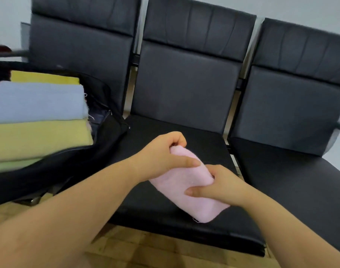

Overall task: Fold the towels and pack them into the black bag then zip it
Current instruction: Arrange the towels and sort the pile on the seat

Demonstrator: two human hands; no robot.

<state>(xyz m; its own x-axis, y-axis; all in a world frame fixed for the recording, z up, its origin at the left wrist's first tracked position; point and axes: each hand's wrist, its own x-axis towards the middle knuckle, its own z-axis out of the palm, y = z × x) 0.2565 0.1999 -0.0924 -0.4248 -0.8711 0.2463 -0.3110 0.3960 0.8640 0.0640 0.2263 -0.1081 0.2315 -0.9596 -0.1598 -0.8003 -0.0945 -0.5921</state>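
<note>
Pink towel (192, 185), folded, on middle seat (204, 140): left hand (163, 155) and right hand (219, 185) grip opposite ends, likely for lifting. Black bag (68, 161), nine o'clock, unzipped, stacked towels (37, 120) inside.

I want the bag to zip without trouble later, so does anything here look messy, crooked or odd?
Mostly tidy. The folded towels rise above the open black bag, which may make zipping tight. Loose threads stick out at the blue towel's edge. Both hands, left and right, grip a neatly folded pink towel.
</note>
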